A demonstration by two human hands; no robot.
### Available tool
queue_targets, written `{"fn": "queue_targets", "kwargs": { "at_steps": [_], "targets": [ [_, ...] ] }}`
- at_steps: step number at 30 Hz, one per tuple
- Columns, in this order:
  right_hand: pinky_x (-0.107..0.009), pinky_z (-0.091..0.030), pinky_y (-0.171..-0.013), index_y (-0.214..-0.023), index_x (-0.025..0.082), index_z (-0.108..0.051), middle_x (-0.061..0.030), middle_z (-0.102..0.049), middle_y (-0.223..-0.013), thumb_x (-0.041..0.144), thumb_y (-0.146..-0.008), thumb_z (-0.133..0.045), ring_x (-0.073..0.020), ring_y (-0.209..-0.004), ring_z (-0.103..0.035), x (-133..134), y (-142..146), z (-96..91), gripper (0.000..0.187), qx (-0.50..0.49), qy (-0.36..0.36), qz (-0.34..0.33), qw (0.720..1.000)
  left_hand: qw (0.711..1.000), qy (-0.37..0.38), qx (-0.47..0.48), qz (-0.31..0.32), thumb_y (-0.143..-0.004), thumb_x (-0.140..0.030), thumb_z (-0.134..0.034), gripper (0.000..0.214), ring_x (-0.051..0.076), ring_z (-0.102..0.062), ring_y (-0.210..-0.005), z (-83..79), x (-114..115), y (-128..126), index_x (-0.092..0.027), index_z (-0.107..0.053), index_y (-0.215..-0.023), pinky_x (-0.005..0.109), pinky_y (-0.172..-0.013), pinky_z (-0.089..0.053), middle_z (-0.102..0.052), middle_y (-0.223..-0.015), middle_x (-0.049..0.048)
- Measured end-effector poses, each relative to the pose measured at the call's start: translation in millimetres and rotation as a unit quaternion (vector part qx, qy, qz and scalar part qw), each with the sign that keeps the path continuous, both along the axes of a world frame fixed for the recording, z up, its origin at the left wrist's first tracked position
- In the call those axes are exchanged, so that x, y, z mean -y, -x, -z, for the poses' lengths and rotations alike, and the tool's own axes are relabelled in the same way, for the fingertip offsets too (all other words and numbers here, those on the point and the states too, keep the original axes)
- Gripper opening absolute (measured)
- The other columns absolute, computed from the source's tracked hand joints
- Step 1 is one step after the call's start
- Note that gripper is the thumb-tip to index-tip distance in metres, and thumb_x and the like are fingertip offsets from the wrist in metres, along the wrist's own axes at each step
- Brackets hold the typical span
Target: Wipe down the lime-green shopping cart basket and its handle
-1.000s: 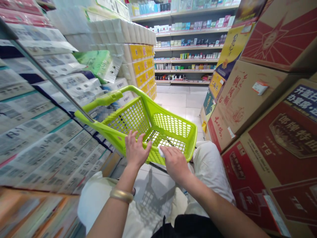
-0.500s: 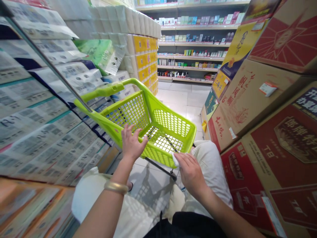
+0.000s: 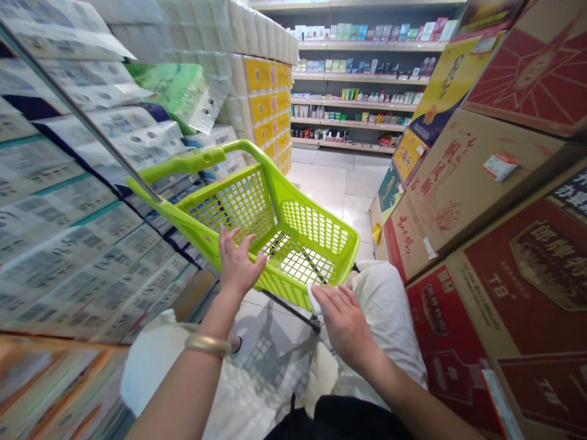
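A lime-green plastic shopping basket point(image 3: 316, 227) on a wheeled frame stands tilted in front of my knees in a store aisle. My left hand point(image 3: 236, 263), a gold bangle on its wrist, grips the basket's near rim with fingers curled over the edge. Lower and to the right, my right hand point(image 3: 342, 318) presses a small white cloth point(image 3: 314, 300) against the outside of the basket's near right corner. The cloth is mostly hidden under the fingers. The basket is empty inside.
Stacked packs of tissue and paper rolls point(image 3: 92, 201) wall the left side. Brown and red cardboard cartons point(image 3: 495, 232) rise on the right. Tiled floor point(image 3: 339, 189) runs ahead to product shelves point(image 3: 362, 91). My knees in pale trousers point(image 3: 389, 318) flank the basket.
My right hand with the cloth has slid from the basket's inside floor out over the near rim to the outer right corner. The left hand has stayed on the rim; the view has shifted slightly.
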State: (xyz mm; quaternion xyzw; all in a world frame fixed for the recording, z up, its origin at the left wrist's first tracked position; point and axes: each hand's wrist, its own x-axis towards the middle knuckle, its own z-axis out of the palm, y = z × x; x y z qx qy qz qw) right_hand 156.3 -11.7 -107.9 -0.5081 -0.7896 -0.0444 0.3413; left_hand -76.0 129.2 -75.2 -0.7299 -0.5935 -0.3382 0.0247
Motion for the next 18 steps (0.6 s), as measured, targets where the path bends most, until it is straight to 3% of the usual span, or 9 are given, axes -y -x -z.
{"fn": "queue_targets", "kwargs": {
  "at_steps": [5, 9, 13, 15, 18],
  "targets": [
    [-0.039, -0.043, -0.102, -0.133, 0.016, -0.053, -0.0106, -0.068, -0.117, 0.004, -0.087, -0.038, -0.0199, -0.111, -0.061, -5.2, 7.4, 2.0, 0.05, -0.002, -0.021, 0.022, 1.0, 1.0, -0.002, -0.005, -0.008, -0.076, -0.03, -0.056, 0.041, 0.039, -0.017, -0.144, 0.7, -2.8, -3.4, -0.017, -0.062, -0.114, 0.056, -0.12, -0.02, -0.039, -0.136, 0.0155],
    [-0.037, -0.051, -0.086, -0.125, 0.013, -0.058, -0.0148, -0.071, -0.105, 0.005, -0.085, -0.045, -0.0225, -0.09, -0.067, -43.6, 45.3, -26.4, 0.043, 0.073, 0.088, 0.047, 0.992, 1.0, 0.003, -0.013, -0.016, -0.076, -0.031, -0.056, 0.043, 0.038, -0.018, -0.144, 2.0, -8.4, -3.7, -0.018, -0.06, -0.116, 0.057, -0.119, -0.02, -0.04, -0.135, 0.0143],
    [-0.034, -0.052, -0.076, -0.121, 0.013, -0.059, -0.014, -0.073, -0.093, 0.008, -0.088, -0.049, -0.0224, -0.081, -0.069, -75.2, 70.5, -53.6, 0.035, 0.128, 0.168, 0.021, 0.977, 1.0, 0.017, -0.017, -0.019, -0.075, -0.03, -0.054, 0.044, 0.038, -0.02, -0.143, 1.9, -17.5, 1.6, -0.018, -0.058, -0.117, 0.057, -0.118, -0.021, -0.041, -0.134, 0.0141],
    [-0.034, -0.051, -0.076, -0.124, 0.012, -0.056, -0.0133, -0.073, -0.094, 0.009, -0.088, -0.049, -0.0224, -0.082, -0.069, -76.7, 68.1, -53.2, 0.037, 0.125, 0.173, 0.003, 0.977, 0.999, 0.023, -0.017, -0.018, -0.075, -0.03, -0.054, 0.044, 0.038, -0.02, -0.143, 1.3, -21.3, 4.8, -0.019, -0.057, -0.116, 0.057, -0.119, -0.021, -0.041, -0.133, 0.0139],
    [-0.035, -0.05, -0.086, -0.129, 0.014, -0.053, -0.0119, -0.073, -0.103, 0.006, -0.087, -0.048, -0.0201, -0.089, -0.069, -60.9, 47.7, -36.0, 0.043, 0.085, 0.138, -0.019, 0.987, 0.999, 0.029, -0.02, -0.017, -0.074, -0.028, -0.054, 0.044, 0.038, -0.019, -0.144, 0.5, -23.7, 7.3, -0.019, -0.057, -0.116, 0.057, -0.119, -0.02, -0.041, -0.134, 0.0137]
  ]
}}
